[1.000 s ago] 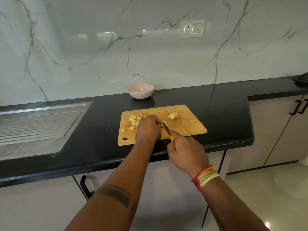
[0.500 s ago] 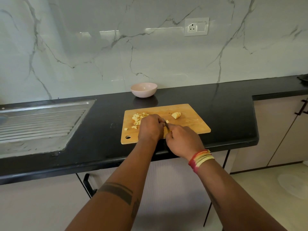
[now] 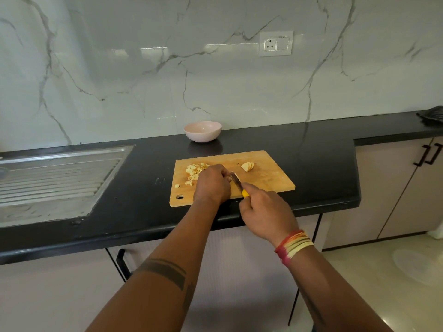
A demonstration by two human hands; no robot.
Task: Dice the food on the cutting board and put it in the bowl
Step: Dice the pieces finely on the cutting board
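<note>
Head view looks down on a black counter [image 3: 311, 164] with a wooden board [image 3: 268, 182] lying near its front edge, a round hole at the board's near left corner. On the board's left part sits a loose heap of pale diced bits [image 3: 194, 169], with a few strays nearer the front, one of them close to the left edge. Toward the back right of the board lies a wedge [image 3: 247, 166] of the same pale food, cut into slices that lean together, well apart from the heap. The left hand [image 3: 212, 184] rests curled over the middle of the board, knuckles up, fingers bent down onto a piece that is almost wholly hidden beneath them; what it holds cannot be made out clearly. The right hand [image 3: 265, 213] grips the yellow handle of a knife [image 3: 237, 182], fingers wrapped round it, the blade angling up and left so that its tip lies just beside the left hand's fingers. The two hands are close together but not touching. A bundle of red and yellow threads circles the right wrist, and a dark band marks the left forearm. Behind the board, near the wall, stands a pale pink bowl [image 3: 202, 131], apart from the board; nothing shows inside it. To the left a steel drainboard [image 3: 55, 178] is set into the counter. A white socket [image 3: 276, 43] is fixed on the marbled wall [image 3: 143, 68]. Cabinets with dark handles run below the counter.
</note>
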